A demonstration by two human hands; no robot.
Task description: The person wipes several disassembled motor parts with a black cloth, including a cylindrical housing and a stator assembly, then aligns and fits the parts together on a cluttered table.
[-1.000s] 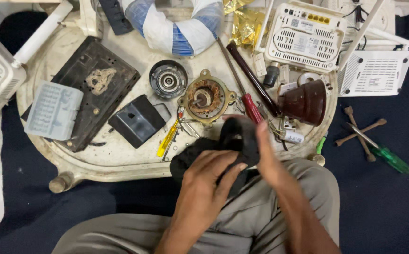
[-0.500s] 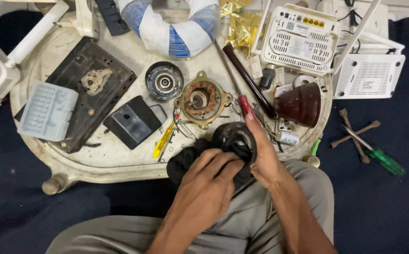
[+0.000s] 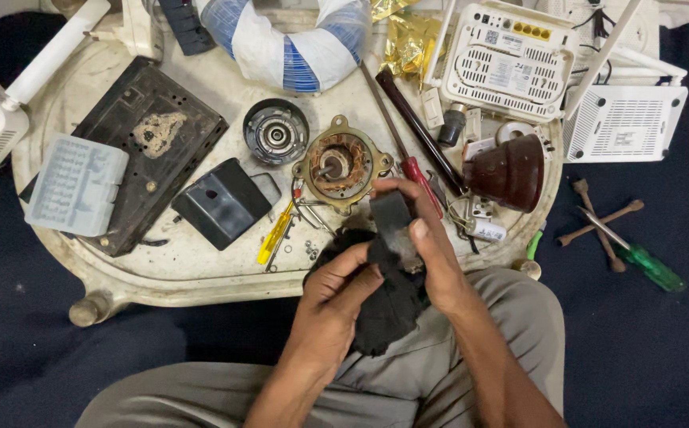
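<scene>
Over cluttered tray [image 3: 202, 273], both hands grip black part [image 3: 390, 218]

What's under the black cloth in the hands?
The left hand cups the black cloth from below, and the right hand grips a dark part poking out at its top. The part's lower end is wrapped, so hidden; below lies a trouser leg.

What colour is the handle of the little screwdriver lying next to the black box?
Yellow: the screwdriver handle shows clearly in the head view, beside the black box.
</scene>
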